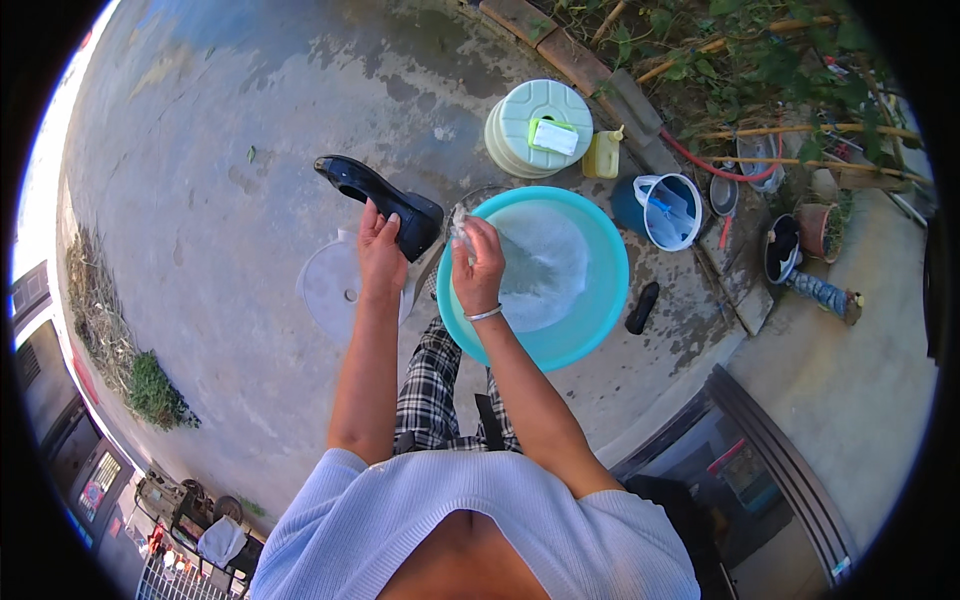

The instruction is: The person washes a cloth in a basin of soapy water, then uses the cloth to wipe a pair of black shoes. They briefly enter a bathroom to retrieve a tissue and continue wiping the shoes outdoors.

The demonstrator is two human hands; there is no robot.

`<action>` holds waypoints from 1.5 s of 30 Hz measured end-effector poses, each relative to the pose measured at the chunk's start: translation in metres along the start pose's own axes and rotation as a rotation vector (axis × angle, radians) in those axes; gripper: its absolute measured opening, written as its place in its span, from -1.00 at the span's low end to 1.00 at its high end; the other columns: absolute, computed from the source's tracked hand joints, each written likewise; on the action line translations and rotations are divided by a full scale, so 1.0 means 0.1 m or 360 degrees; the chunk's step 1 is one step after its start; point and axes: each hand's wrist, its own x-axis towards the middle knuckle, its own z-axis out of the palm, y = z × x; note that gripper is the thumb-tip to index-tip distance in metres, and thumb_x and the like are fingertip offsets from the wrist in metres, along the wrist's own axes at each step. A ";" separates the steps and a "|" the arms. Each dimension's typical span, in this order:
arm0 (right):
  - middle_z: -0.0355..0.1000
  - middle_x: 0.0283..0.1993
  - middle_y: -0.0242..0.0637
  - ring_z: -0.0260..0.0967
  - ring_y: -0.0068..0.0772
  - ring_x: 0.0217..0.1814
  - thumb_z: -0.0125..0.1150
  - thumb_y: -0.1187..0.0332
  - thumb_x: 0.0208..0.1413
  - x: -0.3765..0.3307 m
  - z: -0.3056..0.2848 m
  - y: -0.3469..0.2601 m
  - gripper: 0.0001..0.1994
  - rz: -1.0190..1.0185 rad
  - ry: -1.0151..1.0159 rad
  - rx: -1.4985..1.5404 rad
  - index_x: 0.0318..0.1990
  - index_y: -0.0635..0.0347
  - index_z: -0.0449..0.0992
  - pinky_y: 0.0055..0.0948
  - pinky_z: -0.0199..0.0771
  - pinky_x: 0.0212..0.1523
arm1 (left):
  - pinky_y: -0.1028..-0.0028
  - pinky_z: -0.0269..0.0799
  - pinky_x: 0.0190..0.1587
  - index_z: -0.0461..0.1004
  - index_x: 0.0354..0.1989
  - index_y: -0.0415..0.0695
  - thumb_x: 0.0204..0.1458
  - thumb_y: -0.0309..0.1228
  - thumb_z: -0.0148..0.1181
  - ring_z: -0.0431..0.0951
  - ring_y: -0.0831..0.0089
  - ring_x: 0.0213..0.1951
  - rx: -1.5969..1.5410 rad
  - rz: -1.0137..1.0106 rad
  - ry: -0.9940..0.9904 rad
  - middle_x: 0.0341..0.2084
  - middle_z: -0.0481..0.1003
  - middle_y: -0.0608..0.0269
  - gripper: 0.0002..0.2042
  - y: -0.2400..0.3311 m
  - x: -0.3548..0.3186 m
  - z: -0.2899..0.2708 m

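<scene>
My left hand grips a black shoe by its heel end, holding it up with the toe pointing left over the concrete ground. My right hand is closed on a clear brush-like object at the left rim of a turquoise basin filled with cloudy soapy water. A thin bracelet circles my right wrist. A second black shoe lies on the ground just right of the basin.
A white round lid lies under my left forearm. Behind the basin stand a pale green round container, a yellow bottle and a blue bucket. Brick edging, plants, pots and a red hose line the upper right.
</scene>
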 end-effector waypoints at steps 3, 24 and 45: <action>0.32 -0.03 -0.08 0.23 0.02 0.05 0.13 0.38 -0.02 0.30 0.17 -0.42 -0.70 -0.0511 -0.0258 -0.0406 -0.11 0.26 0.40 -0.18 0.26 0.01 | 0.43 0.34 0.06 0.09 0.22 -0.16 0.14 -0.60 -0.20 0.40 0.37 0.00 -0.0084 -0.0185 -0.0102 -0.01 0.36 0.18 -0.57 0.11 -0.12 0.19; 0.10 0.22 -0.12 -0.01 0.09 0.27 0.04 0.42 0.03 0.14 0.13 -0.76 -0.59 -0.0564 -0.0373 -0.0543 0.09 0.29 0.28 -0.07 0.08 0.17 | 0.22 0.33 0.05 -0.10 0.21 -0.43 0.00 0.27 -0.20 0.24 0.04 0.10 -0.0717 -0.0519 -0.0103 0.16 0.04 -0.26 -0.08 0.66 0.00 0.24; 0.50 -0.23 -0.12 0.43 -0.45 -0.21 0.03 0.36 0.12 0.96 0.46 -0.18 -0.75 0.0414 -0.0721 0.0286 -0.10 0.28 0.49 -0.49 0.38 -0.16 | 0.34 0.38 -0.03 0.27 0.03 -0.35 -0.31 -0.60 0.33 0.45 0.19 -0.05 0.1516 0.0072 -0.0896 0.01 0.35 -0.04 -0.39 1.05 -0.35 0.40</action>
